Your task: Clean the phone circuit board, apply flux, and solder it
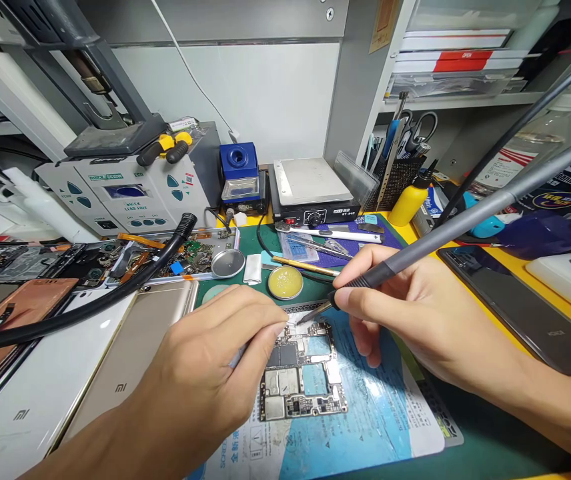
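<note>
A soldering iron (425,241) is gripped pen-like in my right hand (390,307), its thin tip angled down to the left. The tip meets or hovers just over the upper edge of a phone circuit board (285,357); contact is unclear. Thumb and fingers of my left hand (220,350) pinch together beside that tip. Whatever they hold is too small or hidden to name. The board lies on a blue and white printed sheet (365,407), and my left hand covers part of its left side. Behind the board stands an open round tin of yellow paste (285,283).
Several phones, including a white phone (65,360), lie at left under a black hose (90,313). At the back are a rework station (130,193), a blue iron stand (238,170) and a small heating plate (310,183). A dark phone (525,307) lies right.
</note>
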A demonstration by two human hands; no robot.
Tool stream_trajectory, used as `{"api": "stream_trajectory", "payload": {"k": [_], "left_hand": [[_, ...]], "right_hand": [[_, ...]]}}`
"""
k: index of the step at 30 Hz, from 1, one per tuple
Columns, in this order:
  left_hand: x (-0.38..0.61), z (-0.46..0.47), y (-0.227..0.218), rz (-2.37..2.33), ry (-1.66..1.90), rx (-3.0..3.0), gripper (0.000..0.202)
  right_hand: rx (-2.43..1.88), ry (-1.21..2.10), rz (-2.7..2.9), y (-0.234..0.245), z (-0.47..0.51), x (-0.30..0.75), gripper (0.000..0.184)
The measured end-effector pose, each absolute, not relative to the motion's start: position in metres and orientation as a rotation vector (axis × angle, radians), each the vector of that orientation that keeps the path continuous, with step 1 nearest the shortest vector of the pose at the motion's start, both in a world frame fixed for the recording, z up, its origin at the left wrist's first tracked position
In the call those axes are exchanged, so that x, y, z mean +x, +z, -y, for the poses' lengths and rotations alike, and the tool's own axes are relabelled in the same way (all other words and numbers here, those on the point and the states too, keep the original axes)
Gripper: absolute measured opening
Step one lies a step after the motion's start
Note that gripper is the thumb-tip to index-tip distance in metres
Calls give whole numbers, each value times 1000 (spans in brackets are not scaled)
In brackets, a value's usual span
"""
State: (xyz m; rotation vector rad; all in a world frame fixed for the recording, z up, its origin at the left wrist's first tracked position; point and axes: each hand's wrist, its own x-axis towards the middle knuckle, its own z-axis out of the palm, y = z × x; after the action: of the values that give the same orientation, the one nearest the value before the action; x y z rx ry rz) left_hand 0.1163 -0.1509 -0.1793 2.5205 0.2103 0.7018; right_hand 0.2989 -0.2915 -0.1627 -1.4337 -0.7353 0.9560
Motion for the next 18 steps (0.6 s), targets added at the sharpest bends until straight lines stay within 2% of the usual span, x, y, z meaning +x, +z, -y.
{"api": "stream_trajectory", "payload": {"k": [18], "left_hand": [[115, 152, -181, -164, 715, 2498, 19]], "right_hand": [[-1408, 942, 743, -167, 294, 301, 9]]}}
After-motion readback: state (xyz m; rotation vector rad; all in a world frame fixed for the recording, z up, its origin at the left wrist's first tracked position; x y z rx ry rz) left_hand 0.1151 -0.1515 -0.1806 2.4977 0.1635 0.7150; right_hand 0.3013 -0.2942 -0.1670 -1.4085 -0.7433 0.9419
